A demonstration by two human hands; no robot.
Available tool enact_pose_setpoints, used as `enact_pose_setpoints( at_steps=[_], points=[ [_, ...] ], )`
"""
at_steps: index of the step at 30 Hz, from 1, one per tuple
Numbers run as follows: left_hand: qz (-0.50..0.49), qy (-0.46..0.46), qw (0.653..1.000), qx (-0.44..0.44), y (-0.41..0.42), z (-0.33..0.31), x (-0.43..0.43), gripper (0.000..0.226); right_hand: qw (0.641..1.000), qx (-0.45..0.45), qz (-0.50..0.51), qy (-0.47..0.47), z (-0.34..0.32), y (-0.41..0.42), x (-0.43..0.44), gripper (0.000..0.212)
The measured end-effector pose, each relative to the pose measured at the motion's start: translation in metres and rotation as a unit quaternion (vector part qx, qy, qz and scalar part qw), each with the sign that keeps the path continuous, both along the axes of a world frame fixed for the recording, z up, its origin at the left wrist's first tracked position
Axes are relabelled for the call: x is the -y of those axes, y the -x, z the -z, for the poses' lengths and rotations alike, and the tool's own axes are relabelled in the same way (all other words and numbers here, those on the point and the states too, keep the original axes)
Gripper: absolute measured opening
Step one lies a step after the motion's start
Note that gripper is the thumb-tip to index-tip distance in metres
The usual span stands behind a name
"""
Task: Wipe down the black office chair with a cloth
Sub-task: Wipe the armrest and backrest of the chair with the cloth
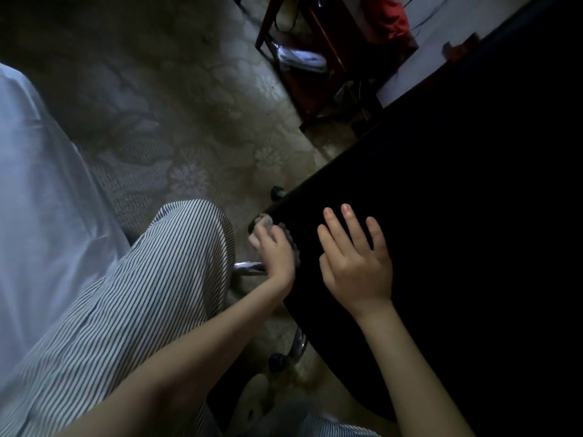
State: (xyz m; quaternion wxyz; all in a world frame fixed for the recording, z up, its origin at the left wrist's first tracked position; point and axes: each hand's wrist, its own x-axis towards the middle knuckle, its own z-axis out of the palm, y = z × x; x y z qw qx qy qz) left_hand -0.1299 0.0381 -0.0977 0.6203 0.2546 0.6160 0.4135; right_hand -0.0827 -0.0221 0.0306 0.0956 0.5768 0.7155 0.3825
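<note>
Far left, a pale white fabric (38, 190) hangs in soft folds, and next to it a knee in striped trousers (142, 294) is bent out over a worn, flower-patterned carpet (176, 99). Just past the knee a chrome leg (249, 268) of the chair base pokes out from under the seat, with a black caster (277, 362) lower down on another leg. The left hand (275, 255) is right at the near left edge of the black office chair (457, 216); its grip is closed, fingers curled round a bunched cloth (264, 223), greyish with a purple fringe, which is pressed against the rim of the seat. Beside it, a little apart, the right hand (358, 269) lies flat on top of the seat, fingers straight and slightly spread, with nothing in its grip. The seat itself is a broad dark slab filling the right side, too dim to show any detail. Up beyond it stands some dark red wooden furniture (318, 67) with a red fabric (392, 22) heaped to its right.
</note>
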Motion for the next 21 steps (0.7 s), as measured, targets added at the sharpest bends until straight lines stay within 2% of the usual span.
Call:
enact_pose_setpoints(
  at_steps=[4, 9, 17, 21],
  points=[
    [0.037, -0.123, 0.991, 0.020, -0.006, -0.041, -0.006, 0.030, 0.998, -0.056, 0.005, -0.008, -0.010, 0.004, 0.001, 0.035],
    [0.068, -0.221, 0.972, 0.042, -0.009, -0.095, -0.011, 0.031, 0.997, -0.059, 0.044, -0.019, -0.028, 0.002, 0.017, 0.037],
    [0.096, -0.373, 0.921, 0.059, -0.017, -0.163, 0.019, 0.038, 0.989, -0.080, 0.092, -0.089, -0.081, 0.006, 0.058, 0.038],
    [0.096, -0.473, 0.875, 0.040, -0.020, -0.193, 0.046, 0.041, 0.983, -0.069, 0.105, -0.131, -0.105, 0.009, 0.087, 0.037]
  ],
)
